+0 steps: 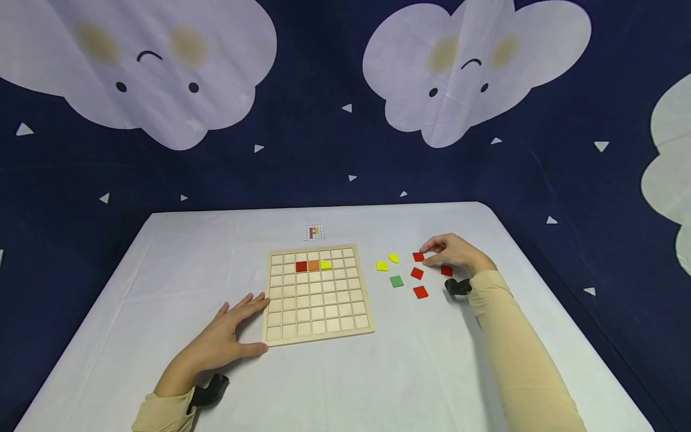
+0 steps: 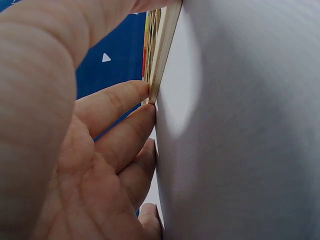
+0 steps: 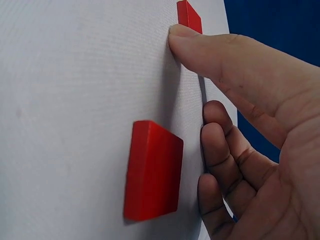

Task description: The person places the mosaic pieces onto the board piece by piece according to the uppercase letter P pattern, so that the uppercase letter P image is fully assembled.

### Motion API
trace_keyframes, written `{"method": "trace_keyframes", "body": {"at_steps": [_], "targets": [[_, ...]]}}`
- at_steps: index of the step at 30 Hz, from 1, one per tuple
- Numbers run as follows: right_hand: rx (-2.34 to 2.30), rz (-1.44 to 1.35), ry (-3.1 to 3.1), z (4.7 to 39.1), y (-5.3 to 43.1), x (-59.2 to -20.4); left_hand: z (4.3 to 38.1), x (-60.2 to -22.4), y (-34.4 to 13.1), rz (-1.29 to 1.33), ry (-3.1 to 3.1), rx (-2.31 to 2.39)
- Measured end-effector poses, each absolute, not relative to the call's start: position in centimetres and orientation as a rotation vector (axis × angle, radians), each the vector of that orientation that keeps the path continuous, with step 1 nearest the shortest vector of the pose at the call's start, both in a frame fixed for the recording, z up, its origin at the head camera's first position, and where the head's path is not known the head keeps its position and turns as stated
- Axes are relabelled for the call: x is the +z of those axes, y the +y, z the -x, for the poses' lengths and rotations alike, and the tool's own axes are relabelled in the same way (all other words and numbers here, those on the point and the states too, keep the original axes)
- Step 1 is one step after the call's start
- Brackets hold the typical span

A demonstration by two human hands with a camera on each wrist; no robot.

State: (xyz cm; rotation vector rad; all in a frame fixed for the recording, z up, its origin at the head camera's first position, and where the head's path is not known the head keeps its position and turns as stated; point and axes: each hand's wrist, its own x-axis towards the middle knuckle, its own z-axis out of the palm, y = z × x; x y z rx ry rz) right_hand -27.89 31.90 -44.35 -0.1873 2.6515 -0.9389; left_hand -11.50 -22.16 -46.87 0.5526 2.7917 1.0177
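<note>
My left hand [image 1: 224, 339] lies with spread fingers at the left side of a wooden grid board [image 1: 318, 339], fingertips and thumb touching its edge. In the left wrist view, fingertips [image 2: 150, 92] press against the board's rim. Set in the board's upper rows are a dark red square [image 1: 301, 266], an orange square [image 1: 314, 265] and a yellow rounded piece [image 1: 326, 264]. Right of the board, my right hand [image 1: 453, 251] pinches a red square tile [image 1: 418, 257] at its edges between thumb and index finger; the tile lies on the table. The other right fingers are curled.
Near the right hand lie red tiles [image 1: 417, 273], one partly under the wrist [image 1: 446, 270], plus a green tile [image 1: 396, 281], a yellow square [image 1: 381, 266] and a yellow rounded piece [image 1: 393, 258]. A small pattern card [image 1: 314, 233] sits beyond the board on the white table [image 1: 216, 252].
</note>
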Motion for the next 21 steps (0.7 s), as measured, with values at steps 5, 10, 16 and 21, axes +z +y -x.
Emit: {"method": "trace_keyframes", "body": {"at_steps": [5, 10, 16, 21], "targets": [[-0.942, 0.176, 2.644, 27.98, 31.88, -44.34, 11.54, -46.99, -22.24, -0.552, 2.792, 1.016], [-0.948, 0.181, 2.649, 27.99, 31.96, -44.39, 11.56, -47.03, -22.25, -0.547, 2.794, 1.01], [-0.936, 0.209, 2.679, 27.88, 31.88, -44.34, 11.54, -47.07, -22.3, -0.541, 2.792, 1.007], [-0.919, 0.22, 2.72, 28.0, 31.72, -44.63, 11.63, -47.19, -22.32, -0.543, 2.783, 1.02]]}}
